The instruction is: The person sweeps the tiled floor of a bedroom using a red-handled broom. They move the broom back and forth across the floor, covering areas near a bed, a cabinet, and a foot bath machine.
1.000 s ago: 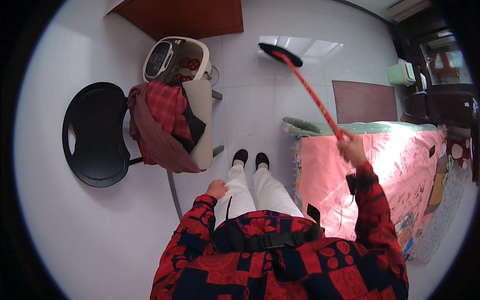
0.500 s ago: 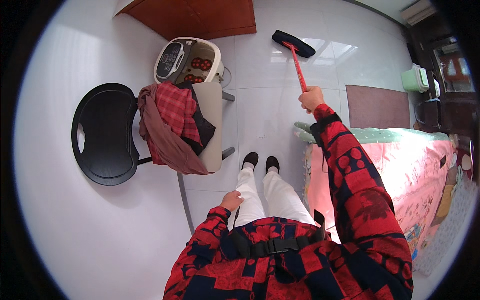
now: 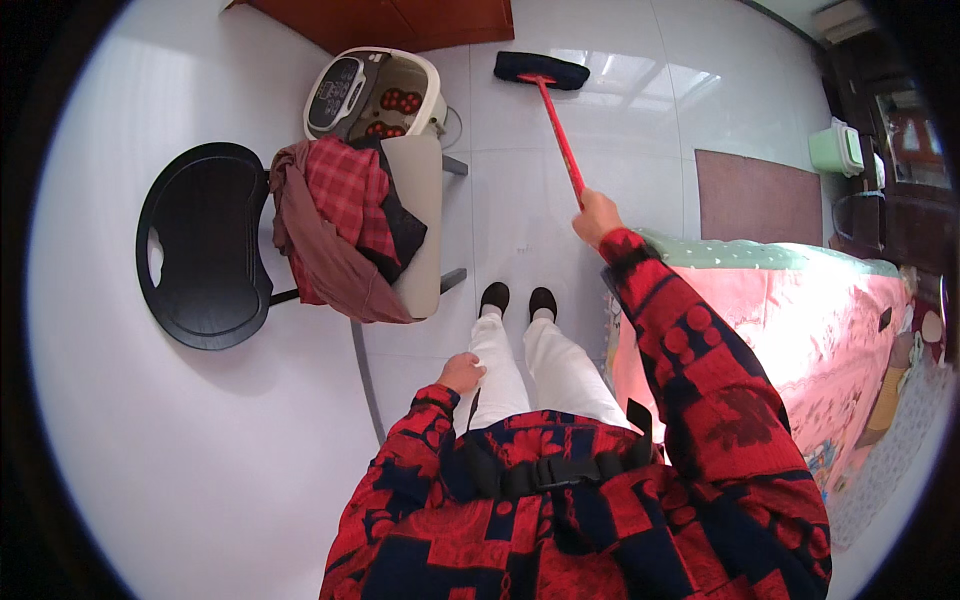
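Note:
My right hand (image 3: pixel 598 217) is closed round the red handle of a broom (image 3: pixel 562 143), out ahead of me to the right. The broom's dark, wide head (image 3: pixel 543 70) rests on the pale tiled floor at the far side, with the handle slanting back toward me. My left hand (image 3: pixel 462 373) hangs beside my left thigh, its fingers loosely curled in. Nothing shows in that hand, though its palm is hidden.
To the left stand a chair (image 3: pixel 424 225) heaped with clothes (image 3: pixel 345 190), a black oval board (image 3: pixel 205 245) and a foot bath (image 3: pixel 432 105). A pink-covered bed (image 3: pixel 740 320) is close on my right, beyond it a brown mat (image 3: pixel 758 197) and a green bin (image 3: pixel 835 150).
The broom's head has swept leftward and slightly farther away across the floor. My right hand has shifted a little left with the handle. My left hand stays by the thigh.

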Available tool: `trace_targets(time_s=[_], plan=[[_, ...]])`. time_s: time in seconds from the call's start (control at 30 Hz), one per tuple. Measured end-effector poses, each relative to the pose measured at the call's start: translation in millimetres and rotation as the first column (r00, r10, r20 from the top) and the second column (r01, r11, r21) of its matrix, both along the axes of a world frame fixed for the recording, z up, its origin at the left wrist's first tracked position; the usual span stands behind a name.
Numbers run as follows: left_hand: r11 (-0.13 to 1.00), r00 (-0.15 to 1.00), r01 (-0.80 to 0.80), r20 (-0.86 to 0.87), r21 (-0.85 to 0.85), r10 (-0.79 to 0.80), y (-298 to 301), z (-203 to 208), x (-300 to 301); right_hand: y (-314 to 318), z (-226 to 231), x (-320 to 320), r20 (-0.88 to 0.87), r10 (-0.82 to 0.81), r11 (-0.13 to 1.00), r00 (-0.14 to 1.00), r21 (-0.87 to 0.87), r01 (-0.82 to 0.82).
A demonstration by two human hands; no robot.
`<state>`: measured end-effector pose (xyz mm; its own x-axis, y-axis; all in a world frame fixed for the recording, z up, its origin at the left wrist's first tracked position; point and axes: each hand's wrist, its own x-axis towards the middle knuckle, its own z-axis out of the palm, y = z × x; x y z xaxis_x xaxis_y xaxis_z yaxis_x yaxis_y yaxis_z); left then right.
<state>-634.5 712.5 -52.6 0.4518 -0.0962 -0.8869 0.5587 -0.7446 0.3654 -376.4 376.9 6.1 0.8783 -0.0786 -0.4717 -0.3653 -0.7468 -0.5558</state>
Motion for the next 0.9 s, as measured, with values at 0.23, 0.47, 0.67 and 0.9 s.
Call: trace_targets(time_s=[0.23,0.47,0.67,0.9], plan=[[0.949,0.940,0.285,0.232,-0.138,-0.249,-42,18,59,-55,12,-189,0.010,0.211,0.976,0.977,-0.052,-0.210],[0.762,0.763,0.612,0.411,-0.210,-0.499,-125,54,56,-46,107,-345,-0.281,0.212,0.974,0.936,0.143,-0.178],[0.467,0.602,0.796,0.428,-0.385,-0.673,-140,86,10,-5,170,-398,-0.289,-0.121,0.913,0.950,0.343,0.221],[0.492,0.602,0.798,0.470,-0.348,-0.645,-149,86,9,20,237,-393,-0.359,-0.340,0.760,0.869,0.440,0.479]])
